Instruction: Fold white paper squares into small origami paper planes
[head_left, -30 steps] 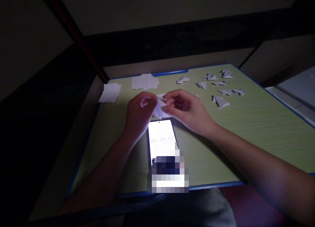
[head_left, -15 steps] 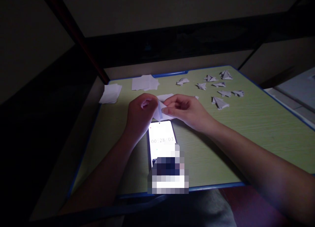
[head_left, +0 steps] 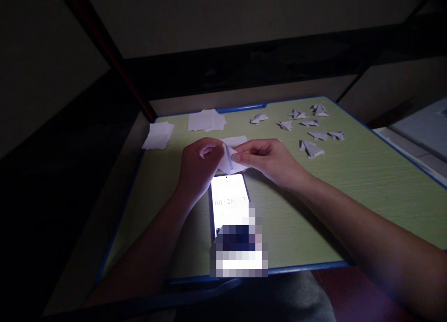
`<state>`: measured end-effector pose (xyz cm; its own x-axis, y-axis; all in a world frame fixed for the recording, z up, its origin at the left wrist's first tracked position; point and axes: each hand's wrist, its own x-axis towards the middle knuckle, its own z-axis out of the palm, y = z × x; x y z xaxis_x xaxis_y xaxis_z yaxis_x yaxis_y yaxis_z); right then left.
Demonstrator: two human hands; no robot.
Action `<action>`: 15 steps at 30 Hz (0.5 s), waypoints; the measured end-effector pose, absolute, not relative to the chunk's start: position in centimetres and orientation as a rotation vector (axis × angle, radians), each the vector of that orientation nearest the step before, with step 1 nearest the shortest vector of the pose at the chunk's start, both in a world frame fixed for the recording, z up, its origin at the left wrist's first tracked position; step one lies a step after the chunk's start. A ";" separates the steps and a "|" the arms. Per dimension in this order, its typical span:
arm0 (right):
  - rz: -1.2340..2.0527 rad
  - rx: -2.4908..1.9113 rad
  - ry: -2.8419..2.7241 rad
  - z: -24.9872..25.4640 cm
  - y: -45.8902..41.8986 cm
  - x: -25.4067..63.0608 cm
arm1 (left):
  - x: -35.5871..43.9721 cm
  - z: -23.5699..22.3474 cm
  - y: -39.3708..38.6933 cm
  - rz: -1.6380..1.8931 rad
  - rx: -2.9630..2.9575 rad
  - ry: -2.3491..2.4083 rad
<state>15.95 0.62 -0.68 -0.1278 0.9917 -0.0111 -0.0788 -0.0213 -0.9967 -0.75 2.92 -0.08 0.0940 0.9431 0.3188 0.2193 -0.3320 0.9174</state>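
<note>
A small folded sheet of white paper is pinched between my two hands, above the top end of a lit phone. My left hand is closed on the paper's left side, thumb and fingers together. From the right, my right hand grips the other side, its thumb lying on the paper's face. A creased strip runs down the middle of the paper to a point near the phone. Behind my hands lies another white paper edge, partly hidden, so I cannot tell whether it is a separate sheet.
Loose white sheets lie in one stack at the table's left edge and another stack at the back. Several folded paper figures are spread over the back right. The green table has a blue rim.
Both hands keep hold of the paper and have barely moved. The whole view has shifted slightly, with things appearing a little lower. Digits on the phone's timer have advanced.
</note>
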 end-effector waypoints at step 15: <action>1.359 -1.108 -1.233 -1.1 0.9 15.9 | -0.8 -0.3 2.8 1.249 1.731 1.122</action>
